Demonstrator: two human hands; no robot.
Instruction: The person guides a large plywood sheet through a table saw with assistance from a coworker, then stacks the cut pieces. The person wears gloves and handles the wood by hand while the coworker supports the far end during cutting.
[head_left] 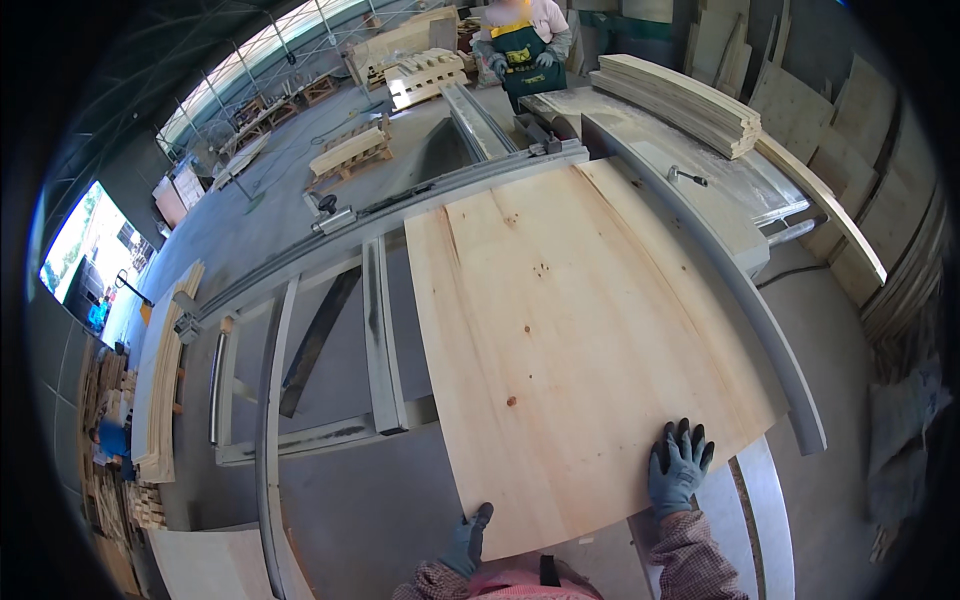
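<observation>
A large pale plywood sheet (pixel 580 320) with brown knots lies on a panel saw's table, its right side along a long grey metal fence (pixel 725 265). At the sheet's near left corner, my left hand (pixel 466 542) in a grey-blue glove with dark fingertips grips the edge. Its thumb shows on the edge, while the other fingers are mostly hidden. My right hand (pixel 680 472), gloved alike, lies on the sheet's near edge toward the right with fingers outstretched and palm down.
To the left stretches a metal support frame (pixel 385 340) with open gaps. Long boards (pixel 680 95) are stacked on the table's far right. Across the saw stands a person in a dark apron (pixel 525 65). More panels (pixel 165 370) are piled at left; sheets (pixel 850 150) lean at right.
</observation>
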